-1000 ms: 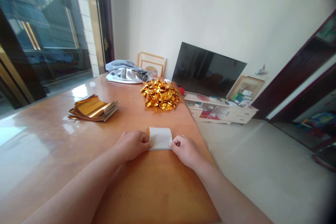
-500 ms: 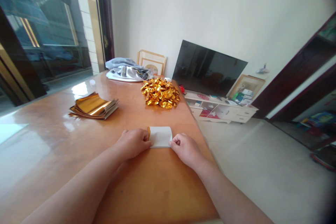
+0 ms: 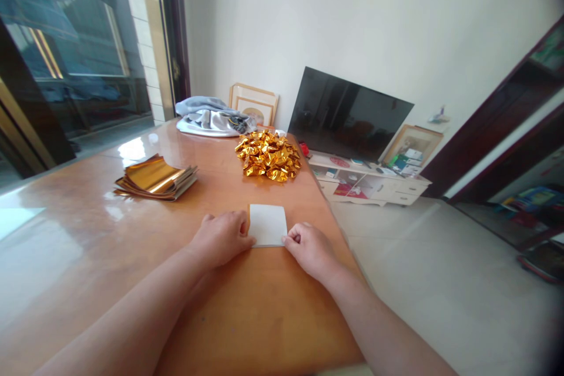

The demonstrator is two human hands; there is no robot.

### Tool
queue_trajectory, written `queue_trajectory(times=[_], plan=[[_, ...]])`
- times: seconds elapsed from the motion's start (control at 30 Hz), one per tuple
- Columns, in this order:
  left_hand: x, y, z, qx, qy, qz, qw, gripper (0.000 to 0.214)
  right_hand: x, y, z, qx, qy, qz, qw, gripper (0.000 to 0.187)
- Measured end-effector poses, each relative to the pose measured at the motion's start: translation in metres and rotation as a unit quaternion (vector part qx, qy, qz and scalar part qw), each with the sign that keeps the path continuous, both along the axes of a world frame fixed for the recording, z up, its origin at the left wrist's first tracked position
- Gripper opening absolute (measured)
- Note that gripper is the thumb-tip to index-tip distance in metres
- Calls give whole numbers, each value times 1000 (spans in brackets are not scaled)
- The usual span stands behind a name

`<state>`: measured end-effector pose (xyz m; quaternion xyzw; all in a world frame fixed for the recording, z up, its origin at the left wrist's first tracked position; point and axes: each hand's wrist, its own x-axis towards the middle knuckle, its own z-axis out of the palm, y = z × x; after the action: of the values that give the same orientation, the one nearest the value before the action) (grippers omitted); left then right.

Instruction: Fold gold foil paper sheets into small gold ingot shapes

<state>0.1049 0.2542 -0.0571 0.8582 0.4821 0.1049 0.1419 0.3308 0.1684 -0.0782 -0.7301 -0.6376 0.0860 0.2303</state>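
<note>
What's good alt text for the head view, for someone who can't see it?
The left hand and right hand hold the lower edges of a white square sheet on a glossy wooden table. Beyond them lie a stack of gold foil sheets and a heap of crumpled gold foil.
</note>
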Motion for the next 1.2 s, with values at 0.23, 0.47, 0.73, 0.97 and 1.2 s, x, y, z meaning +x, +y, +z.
queue_trajectory(times=[0.23,0.47,0.73,0.97,1.2], plan=[[8,-9,-1,103,-36,-176,978,33,1,1,-1,-2,4,1,1000,21],[9,-15,3,133,-9,-247,960,40,3,2,1,-16,2,2,1000,20],[10,-16,4,143,14,-257,956,34,3,2,1,-11,-4,3,1000,22],[9,-15,6,103,15,-260,960,38,12,1,-7,25,67,4,997,14],[10,-14,6,89,12,-254,963,39,12,-13,4,63,43,79,994,18]])
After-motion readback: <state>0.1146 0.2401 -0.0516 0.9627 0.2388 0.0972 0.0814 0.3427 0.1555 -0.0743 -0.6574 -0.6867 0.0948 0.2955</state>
